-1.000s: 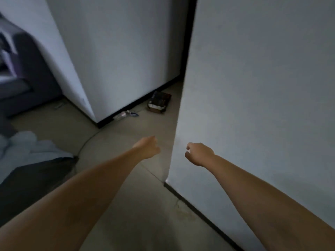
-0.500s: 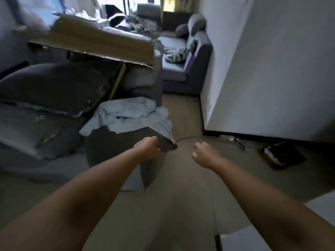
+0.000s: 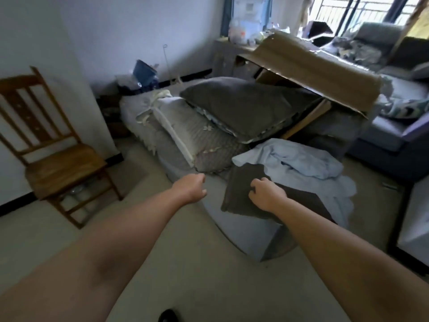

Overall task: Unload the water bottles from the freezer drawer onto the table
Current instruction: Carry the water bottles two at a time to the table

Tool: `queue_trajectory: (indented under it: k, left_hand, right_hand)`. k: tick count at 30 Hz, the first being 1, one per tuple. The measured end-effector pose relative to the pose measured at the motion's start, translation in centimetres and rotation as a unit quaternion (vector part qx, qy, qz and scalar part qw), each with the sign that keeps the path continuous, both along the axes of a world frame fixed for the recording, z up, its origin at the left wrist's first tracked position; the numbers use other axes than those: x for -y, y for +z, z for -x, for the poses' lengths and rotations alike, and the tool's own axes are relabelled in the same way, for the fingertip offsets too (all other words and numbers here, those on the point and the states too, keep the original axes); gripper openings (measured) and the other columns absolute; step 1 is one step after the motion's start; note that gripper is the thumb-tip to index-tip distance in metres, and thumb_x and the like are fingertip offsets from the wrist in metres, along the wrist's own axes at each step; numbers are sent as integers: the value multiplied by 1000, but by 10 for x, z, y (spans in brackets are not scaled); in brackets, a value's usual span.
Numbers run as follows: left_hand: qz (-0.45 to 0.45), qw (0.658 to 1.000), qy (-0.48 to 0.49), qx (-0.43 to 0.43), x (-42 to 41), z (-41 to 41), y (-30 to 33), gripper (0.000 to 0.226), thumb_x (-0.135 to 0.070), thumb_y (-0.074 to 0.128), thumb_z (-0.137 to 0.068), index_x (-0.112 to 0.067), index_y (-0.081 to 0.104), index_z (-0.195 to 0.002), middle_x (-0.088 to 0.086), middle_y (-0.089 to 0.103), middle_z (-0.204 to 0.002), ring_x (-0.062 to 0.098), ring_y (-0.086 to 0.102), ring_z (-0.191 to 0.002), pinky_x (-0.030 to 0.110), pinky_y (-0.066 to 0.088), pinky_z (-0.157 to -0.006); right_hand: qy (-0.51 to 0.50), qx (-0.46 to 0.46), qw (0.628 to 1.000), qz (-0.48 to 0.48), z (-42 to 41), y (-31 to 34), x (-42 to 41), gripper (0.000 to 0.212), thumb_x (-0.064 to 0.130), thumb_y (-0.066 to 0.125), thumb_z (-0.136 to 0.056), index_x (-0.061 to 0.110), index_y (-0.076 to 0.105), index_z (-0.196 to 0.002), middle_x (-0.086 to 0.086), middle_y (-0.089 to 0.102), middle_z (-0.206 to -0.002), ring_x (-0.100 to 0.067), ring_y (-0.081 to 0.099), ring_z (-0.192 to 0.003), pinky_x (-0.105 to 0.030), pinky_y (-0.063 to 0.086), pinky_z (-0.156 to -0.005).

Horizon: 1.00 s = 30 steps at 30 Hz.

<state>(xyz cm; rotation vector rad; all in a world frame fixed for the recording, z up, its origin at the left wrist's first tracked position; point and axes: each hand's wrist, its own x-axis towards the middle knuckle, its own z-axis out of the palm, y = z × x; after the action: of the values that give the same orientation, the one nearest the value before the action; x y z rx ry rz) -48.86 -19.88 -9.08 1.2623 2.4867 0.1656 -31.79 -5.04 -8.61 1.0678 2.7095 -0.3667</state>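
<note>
No water bottle, freezer drawer or table shows in the head view. Both my bare arms reach forward over the floor. My left hand is curled into a fist and holds nothing. My right hand also has its fingers curled under and is empty; it hovers in front of a dark cushion without plainly touching it.
A wooden chair stands at the left wall, with blurry pale shapes under its seat. Ahead lie piled grey cushions, a light blue cloth and a cardboard sheet. A grey sofa is at the right. Beige floor lies below my arms.
The view has swung left from a white wall and corridor to the cluttered living room. Both hands stayed curled and empty in front of me.
</note>
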Motion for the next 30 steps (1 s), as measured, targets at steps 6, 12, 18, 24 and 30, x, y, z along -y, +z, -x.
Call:
queue_trajectory:
  k: [6, 12, 18, 24, 30]
  left_hand:
    - [-10, 998, 61, -11, 51, 121, 11, 43, -33, 51, -91, -12, 47, -129, 13, 52, -129, 31, 52, -117, 41, 47, -93]
    - [-29, 991, 127, -24, 123, 230, 25, 44, -35, 52, -92, -14, 46, -130, 10, 52, -125, 28, 55, -111, 42, 49, -92]
    - [-43, 974, 221, 3, 204, 299, 21, 40, -34, 54, -91, -14, 50, -126, 8, 58, -116, 25, 59, -100, 40, 53, -84]
    - [-59, 944, 325, 12, 274, 359, 11, 31, -34, 58, -91, -16, 55, -116, 3, 61, -113, 20, 60, -100, 35, 52, -86]
    - [-66, 915, 398, 21, 316, 444, 16, 34, -31, 60, -89, -16, 54, -119, 4, 59, -115, 23, 60, -102, 39, 52, -89]
  right_hand:
    - [73, 4, 997, -2, 142, 6, 27, 37, 32, 40, -98, 14, 47, -130, -12, 47, -131, -32, 49, -116, -42, 46, -92]
    - [120, -14, 993, -15, 275, 14, 78, 34, 27, 42, -97, 12, 51, -126, -13, 55, -124, -33, 55, -111, -41, 46, -88]
    - [236, -15, 971, -15, 388, 20, 137, 37, 31, 38, -99, 12, 49, -129, -11, 50, -127, -31, 54, -111, -41, 49, -89]
    - [331, -36, 943, 22, 494, 14, 207, 33, 29, 41, -98, 12, 52, -124, -10, 53, -123, -30, 56, -107, -38, 47, -84]
    - [404, -43, 913, 29, 617, 9, 258, 27, 27, 40, -97, 14, 56, -114, -6, 57, -110, -27, 59, -96, -42, 53, -85]
